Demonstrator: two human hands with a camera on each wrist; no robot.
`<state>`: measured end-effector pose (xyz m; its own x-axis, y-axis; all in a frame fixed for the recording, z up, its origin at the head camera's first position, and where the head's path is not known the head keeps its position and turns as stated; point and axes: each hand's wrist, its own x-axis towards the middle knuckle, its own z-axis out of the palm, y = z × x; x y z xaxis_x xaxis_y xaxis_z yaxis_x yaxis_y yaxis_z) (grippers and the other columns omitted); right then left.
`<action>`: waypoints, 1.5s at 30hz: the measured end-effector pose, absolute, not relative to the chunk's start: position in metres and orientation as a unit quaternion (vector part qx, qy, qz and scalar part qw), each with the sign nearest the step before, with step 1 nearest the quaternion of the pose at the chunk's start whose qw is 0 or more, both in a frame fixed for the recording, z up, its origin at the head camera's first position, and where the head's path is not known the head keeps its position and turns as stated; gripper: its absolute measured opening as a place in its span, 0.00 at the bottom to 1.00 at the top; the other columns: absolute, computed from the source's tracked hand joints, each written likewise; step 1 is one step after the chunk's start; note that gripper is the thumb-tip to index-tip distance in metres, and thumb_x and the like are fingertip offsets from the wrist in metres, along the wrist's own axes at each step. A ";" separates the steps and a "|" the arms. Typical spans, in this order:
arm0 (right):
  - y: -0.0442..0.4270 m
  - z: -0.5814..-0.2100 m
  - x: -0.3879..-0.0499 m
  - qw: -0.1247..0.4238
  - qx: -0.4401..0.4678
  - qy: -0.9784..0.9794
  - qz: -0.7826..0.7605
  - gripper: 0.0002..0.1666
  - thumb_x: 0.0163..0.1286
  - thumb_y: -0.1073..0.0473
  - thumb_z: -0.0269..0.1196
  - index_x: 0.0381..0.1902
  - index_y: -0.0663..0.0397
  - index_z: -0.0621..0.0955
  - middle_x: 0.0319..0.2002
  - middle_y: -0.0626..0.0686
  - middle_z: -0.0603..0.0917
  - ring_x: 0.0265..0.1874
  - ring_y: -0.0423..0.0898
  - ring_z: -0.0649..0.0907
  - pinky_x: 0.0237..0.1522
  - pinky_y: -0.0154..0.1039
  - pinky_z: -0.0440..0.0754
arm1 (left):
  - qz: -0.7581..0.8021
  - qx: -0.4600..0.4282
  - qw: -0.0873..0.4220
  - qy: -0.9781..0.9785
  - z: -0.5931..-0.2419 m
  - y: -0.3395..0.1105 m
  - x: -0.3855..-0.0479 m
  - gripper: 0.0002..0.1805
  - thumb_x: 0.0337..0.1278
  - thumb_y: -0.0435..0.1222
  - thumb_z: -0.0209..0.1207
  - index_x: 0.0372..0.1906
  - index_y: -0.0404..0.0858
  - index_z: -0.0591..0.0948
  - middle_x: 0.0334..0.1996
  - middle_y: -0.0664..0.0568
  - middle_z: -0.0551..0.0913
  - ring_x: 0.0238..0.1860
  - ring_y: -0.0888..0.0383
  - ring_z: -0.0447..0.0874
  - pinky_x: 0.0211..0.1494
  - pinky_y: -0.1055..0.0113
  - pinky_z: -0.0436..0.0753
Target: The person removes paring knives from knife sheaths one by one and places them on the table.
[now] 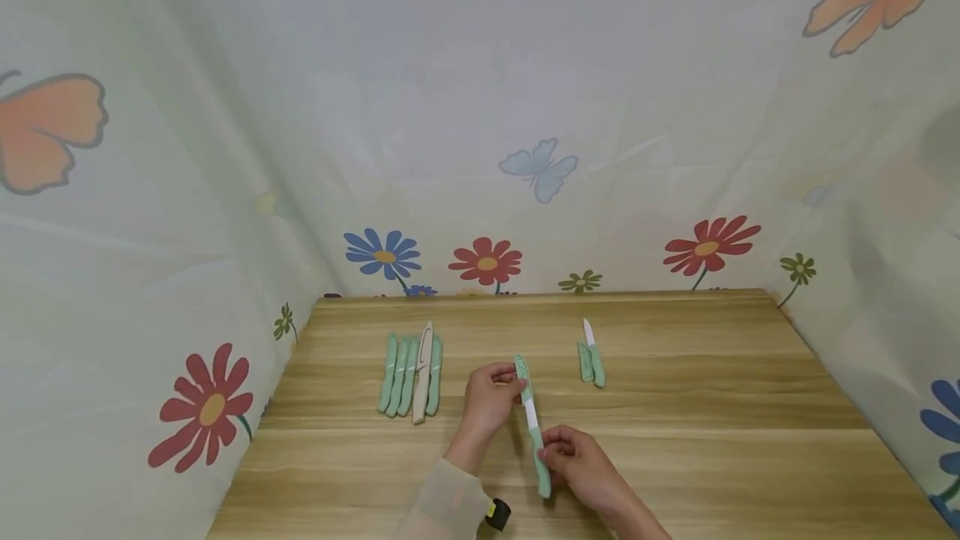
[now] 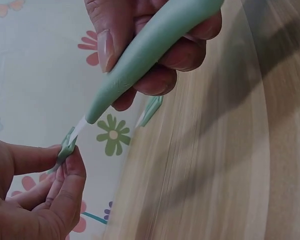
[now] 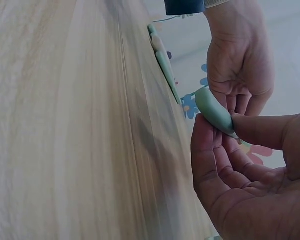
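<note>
A knife with a green handle (image 1: pixel 540 465) and a white blade (image 1: pixel 532 415) is held above the table, its blade partly inside a green sheath (image 1: pixel 522 367). The left hand (image 1: pixel 489 401) pinches the sheath between thumb and fingers. Below and to the right, the right hand (image 1: pixel 585 467) grips the handle. In the left wrist view, the right hand's thumb and fingers curl round the handle (image 2: pixel 140 55), and a short stretch of blade shows between handle and sheath (image 2: pixel 67 149). The right wrist view has the handle's rounded end (image 3: pixel 213 110) between the right thumb and fingers.
Several green knives (image 1: pixel 397 375) lie side by side on the table's left, with a beige knife (image 1: pixel 423 377) among them. Farther right lie a small knife (image 1: pixel 596 365) with a bare white blade and a green sheath (image 1: pixel 584 362) beside it. Patterned curtains surround the wooden table (image 1: pixel 675 373).
</note>
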<state>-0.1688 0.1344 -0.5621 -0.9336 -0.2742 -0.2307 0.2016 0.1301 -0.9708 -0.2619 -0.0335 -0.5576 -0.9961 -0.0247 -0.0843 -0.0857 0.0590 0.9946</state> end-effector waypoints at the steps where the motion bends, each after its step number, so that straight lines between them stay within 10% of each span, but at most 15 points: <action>1: 0.135 -0.562 -0.169 0.181 -0.026 0.729 -0.660 0.19 0.75 0.66 0.59 0.57 0.75 0.74 0.40 0.54 0.83 0.38 0.44 0.82 0.40 0.40 0.87 | 0.687 -0.040 0.020 0.725 -0.558 -0.033 -0.262 0.13 0.58 0.26 0.69 0.49 0.28 0.86 0.34 0.46 0.85 0.32 0.60 0.84 0.44 0.57 0.91; 16: 0.140 -0.561 -0.165 0.211 -0.044 0.716 -0.664 0.18 0.75 0.65 0.61 0.55 0.75 0.75 0.38 0.53 0.82 0.34 0.44 0.83 0.38 0.40 0.87 | 0.695 -0.094 -0.052 0.711 -0.553 -0.041 -0.269 0.15 0.61 0.26 0.67 0.53 0.28 0.84 0.40 0.42 0.84 0.34 0.57 0.85 0.38 0.65 0.90; 45: 0.135 -0.563 -0.182 0.084 0.077 0.732 -0.672 0.17 0.75 0.68 0.59 0.58 0.73 0.76 0.41 0.58 0.86 0.37 0.45 0.83 0.35 0.40 0.86 | 0.657 0.027 0.052 0.751 -0.578 -0.025 -0.221 0.15 0.60 0.28 0.66 0.52 0.31 0.85 0.32 0.49 0.89 0.29 0.62 0.85 0.32 0.71 0.86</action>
